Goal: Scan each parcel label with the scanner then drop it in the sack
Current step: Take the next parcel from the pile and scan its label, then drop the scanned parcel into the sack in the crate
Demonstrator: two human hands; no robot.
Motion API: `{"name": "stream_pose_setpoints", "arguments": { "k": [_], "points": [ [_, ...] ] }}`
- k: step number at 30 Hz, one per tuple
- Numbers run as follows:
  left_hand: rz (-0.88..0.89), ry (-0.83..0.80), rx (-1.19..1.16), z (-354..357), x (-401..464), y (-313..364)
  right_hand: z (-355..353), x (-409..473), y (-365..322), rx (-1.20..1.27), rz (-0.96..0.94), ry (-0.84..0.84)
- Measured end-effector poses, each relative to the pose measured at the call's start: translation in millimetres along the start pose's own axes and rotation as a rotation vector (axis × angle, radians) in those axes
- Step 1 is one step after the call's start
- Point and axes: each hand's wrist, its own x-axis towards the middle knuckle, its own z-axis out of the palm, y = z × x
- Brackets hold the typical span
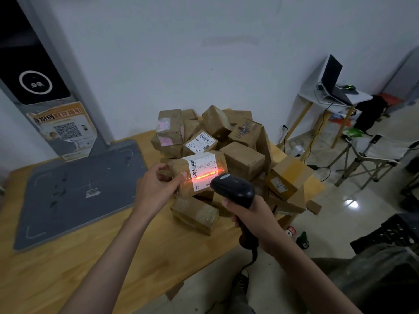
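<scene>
Both forearms reached out from the bottom of the view toward the work. On the right hand [254,214], the fingers were curled tight round the grip of the black scanner [233,189], its cord trailing down off the near edge. On the left hand [156,186], thumb and fingers were wrapped round one end of a taped brown parcel [199,173], holding it up just above the wooden table [68,268]. The scanner's head sat just beside the parcel, and a bright red line of light fell across the white label [204,172], so I judged the scan to be in hand at that instant.

Behind the held parcel rose a heap of cardboard boxes [226,137], many of them, piled loosely and some with labels showing. A grey mat [79,189] lay on the table to the left, well apart from the heap. A dark, crumpled mass at the lower right might have been the sack, but I could not tell.

By the size of that heap, most of the job looked left to do: this parcel awaited its drop, and the rest awaited scanning.
</scene>
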Motion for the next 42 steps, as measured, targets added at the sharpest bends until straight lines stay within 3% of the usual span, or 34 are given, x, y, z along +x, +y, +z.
{"name": "stream_pose_setpoints", "arguments": {
  "k": [5, 10, 21, 32, 38, 42],
  "points": [
    [-0.004, -0.021, 0.005, -1.9, -3.6, -2.2, 4.8, -2.9, 6.0, 0.056, 0.016, 0.031],
    [0.015, -0.134, 0.008, 13.2, -12.1, 1.9, -9.6, -6.8, 15.8, 0.119, -0.012, 0.197],
    [0.076, -0.47, 0.089, 129.4, -33.4, 14.7, -87.9, -53.5, 59.2, 0.263, 0.11, 0.499],
    [0.139, -1.007, 0.238, 283.3, -133.8, 37.3, -161.9, -173.8, 170.4, 0.374, 0.443, 0.967],
    [0.213, -1.186, 0.344, 348.5, -188.2, 52.1, -200.9, -230.5, 204.0, 0.499, 0.589, 1.13],
    [0.02, -1.411, 0.192, 379.9, -207.7, 66.4, -236.0, -251.4, 202.9, 0.556, 0.543, 1.251]
  ]
}}
